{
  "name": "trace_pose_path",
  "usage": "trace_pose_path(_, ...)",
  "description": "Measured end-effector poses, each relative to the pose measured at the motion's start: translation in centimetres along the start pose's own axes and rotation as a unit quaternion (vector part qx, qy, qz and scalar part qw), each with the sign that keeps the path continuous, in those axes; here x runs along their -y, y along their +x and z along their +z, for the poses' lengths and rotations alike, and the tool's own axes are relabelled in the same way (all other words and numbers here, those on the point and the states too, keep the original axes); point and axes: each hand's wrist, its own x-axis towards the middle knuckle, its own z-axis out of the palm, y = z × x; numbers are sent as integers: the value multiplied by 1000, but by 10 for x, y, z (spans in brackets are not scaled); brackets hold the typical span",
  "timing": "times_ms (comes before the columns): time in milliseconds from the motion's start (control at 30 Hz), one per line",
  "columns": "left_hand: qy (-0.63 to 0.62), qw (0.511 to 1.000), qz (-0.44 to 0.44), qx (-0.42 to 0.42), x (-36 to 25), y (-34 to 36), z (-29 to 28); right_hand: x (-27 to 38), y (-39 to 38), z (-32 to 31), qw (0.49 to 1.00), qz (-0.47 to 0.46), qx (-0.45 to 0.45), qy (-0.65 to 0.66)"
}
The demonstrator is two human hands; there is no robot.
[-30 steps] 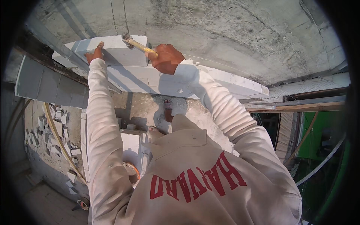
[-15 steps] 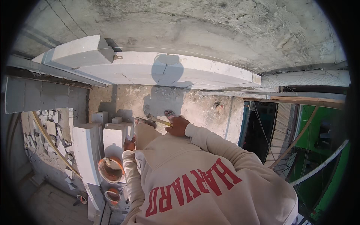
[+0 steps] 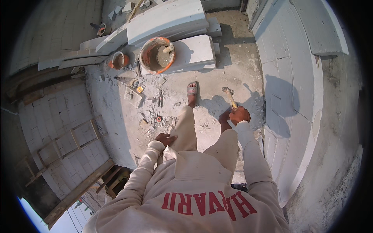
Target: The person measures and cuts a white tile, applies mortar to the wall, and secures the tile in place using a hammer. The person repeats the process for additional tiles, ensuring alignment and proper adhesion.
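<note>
My right hand (image 3: 238,115) grips the wooden handle of a hammer (image 3: 229,94), whose metal head points away from me over the dusty floor. My left hand (image 3: 166,139) rests flat on my left thigh and holds nothing. I am looking straight down at my pale trousers, my sweatshirt with red letters, and one foot in a sandal (image 3: 191,90) stepping forward. The hammer hangs close to the white block wall (image 3: 287,97) on my right.
A large orange bucket (image 3: 154,54) of grey mortar with a trowel stands on stacked white blocks (image 3: 194,50) ahead. A smaller orange tub (image 3: 118,60) sits left of it. Rubble and small tools (image 3: 136,91) litter the floor. White block walls and wooden planks (image 3: 74,136) lie left.
The view has swung from the raised block down to the floor. My right hand has lowered the hammer to knee height, and my left hand has dropped from the block to my thigh.
</note>
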Motion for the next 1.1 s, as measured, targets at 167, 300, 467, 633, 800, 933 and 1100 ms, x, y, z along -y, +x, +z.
trace_pose_path(167,-5,996,35,-76,21,49,-15,99,115,45,996,-53,-65,-39)
trace_pose_path(300,-409,891,150,-129,3,158,-97,182,213,66,979,-115,-143,-85)
trace_pose_path(467,-692,694,190,-61,-103,240,-235,320,236,67,926,-241,-291,15)
trace_pose_path(633,-737,615,280,10,-125,300,-257,461,197,70,819,-409,-129,-381)
trace_pose_path(800,-633,726,199,-179,-160,268,-266,486,243,108,810,-299,25,-503)
trace_pose_path(933,-471,794,239,-301,-158,223,-270,465,197,76,865,-298,-5,-404)
trace_pose_path(1100,-392,827,257,-310,-166,111,-255,401,116,41,867,-275,83,-406)
